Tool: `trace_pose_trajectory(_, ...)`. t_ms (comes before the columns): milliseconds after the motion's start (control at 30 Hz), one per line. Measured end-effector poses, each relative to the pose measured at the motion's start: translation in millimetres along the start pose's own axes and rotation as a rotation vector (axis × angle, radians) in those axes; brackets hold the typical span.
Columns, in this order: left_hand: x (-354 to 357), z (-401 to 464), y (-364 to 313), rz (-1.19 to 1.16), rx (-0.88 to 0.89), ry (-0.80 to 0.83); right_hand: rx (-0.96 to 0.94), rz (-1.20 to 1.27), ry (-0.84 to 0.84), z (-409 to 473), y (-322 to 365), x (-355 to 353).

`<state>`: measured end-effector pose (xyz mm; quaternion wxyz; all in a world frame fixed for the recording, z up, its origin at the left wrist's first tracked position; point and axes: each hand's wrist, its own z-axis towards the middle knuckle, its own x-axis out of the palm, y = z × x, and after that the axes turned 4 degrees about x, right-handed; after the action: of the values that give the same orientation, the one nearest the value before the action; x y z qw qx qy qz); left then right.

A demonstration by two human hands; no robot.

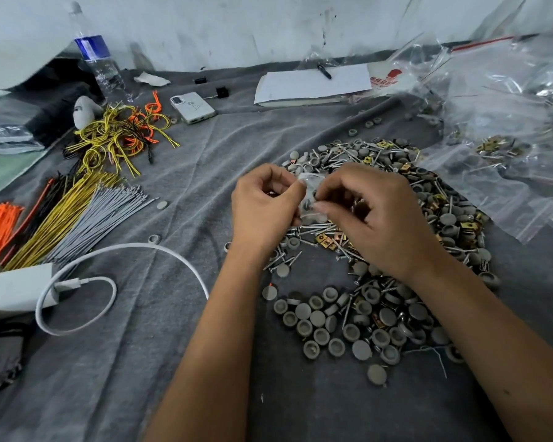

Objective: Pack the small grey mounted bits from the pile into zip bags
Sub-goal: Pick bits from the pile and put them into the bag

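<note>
A small clear zip bag with a few grey bits inside hangs between my two hands above the pile. My left hand pinches its left edge with thumb and curled fingers. My right hand pinches its right side, fingers curled over it. Below and to the right spreads the pile of small round grey caps mixed with screws and brass clips on the grey cloth.
Filled and empty zip bags lie at the right. Bundles of coloured wires, a white charger with cable, a phone, a water bottle and a notepad with pen lie left and behind.
</note>
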<state>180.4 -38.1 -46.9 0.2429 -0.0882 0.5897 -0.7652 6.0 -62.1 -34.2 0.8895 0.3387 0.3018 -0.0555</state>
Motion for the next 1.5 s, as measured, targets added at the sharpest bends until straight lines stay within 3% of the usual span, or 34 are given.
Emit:
trace_pose_trajectory(300, 0.6, -1.9, -1.6, -0.007, 0.005, 0.065, 0.099, -0.145, -0.075, -1.1, -6.6, 0.0)
trace_pose_trajectory(500, -0.6, -1.1, -1.6, -0.027, -0.024, 0.011, 0.017, -0.124, -0.133, -0.5, -4.3, -1.4)
trace_pose_trajectory(633, -0.7, 0.5, -0.9, -0.022, -0.021, -0.042, -0.078, -0.047, 0.01, -2.6, -0.8, 3.7)
trace_pose_trajectory(867, -1.7, 3.4, 2.0, -0.029, -0.035, -0.114, -0.08, -0.093, 0.504, -6.6, 3.8, 17.7)
trace_pose_trajectory(1033, -1.6, 3.7, 2.4, -0.018, -0.036, -0.12, -0.072, -0.181, 0.552, -8.1, 6.0, 24.7)
trace_pose_trajectory(1167, -2.0, 2.3, 3.2, 0.003, -0.031, -0.069, -0.076, -0.117, 0.466, -7.0, 7.4, 23.9)
trace_pose_trajectory(1367, -1.3, 1.6, 1.3, 0.05, 0.005, -0.016, -0.032, -0.091, -0.052, -3.4, 2.6, 7.0)
trace_pose_trajectory(1500, -1.0, 0.3, 0.9, 0.062, 0.009, 0.031, 0.078, -0.13, -0.132, -1.8, -4.3, 2.0)
